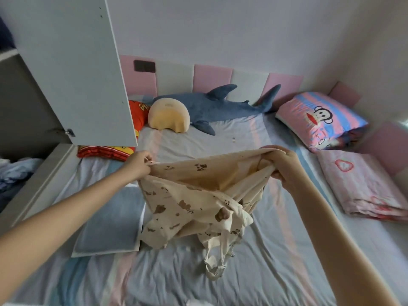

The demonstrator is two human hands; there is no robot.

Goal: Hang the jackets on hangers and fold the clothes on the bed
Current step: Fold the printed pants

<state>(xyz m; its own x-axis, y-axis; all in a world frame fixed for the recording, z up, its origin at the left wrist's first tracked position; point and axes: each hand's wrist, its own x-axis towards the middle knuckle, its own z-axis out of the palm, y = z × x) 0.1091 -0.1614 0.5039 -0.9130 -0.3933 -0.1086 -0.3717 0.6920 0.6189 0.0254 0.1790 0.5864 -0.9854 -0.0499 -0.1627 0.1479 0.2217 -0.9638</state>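
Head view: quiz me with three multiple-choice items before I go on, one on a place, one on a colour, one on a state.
1. Where does the folded grey garment lie?
A) on the bed, left of the beige garment
B) on a chair
C) on the floor

2. The plush shark is:
A) red
B) blue
C) green

3. The beige garment is:
A) folded flat
B) on a hanger
C) held up by the left hand and right hand

Answers:
1 A: it lies flat on the sheet beside the held cloth.
2 B: its body is blue-grey.
3 C: both hands grip its top edge and the rest hangs down.
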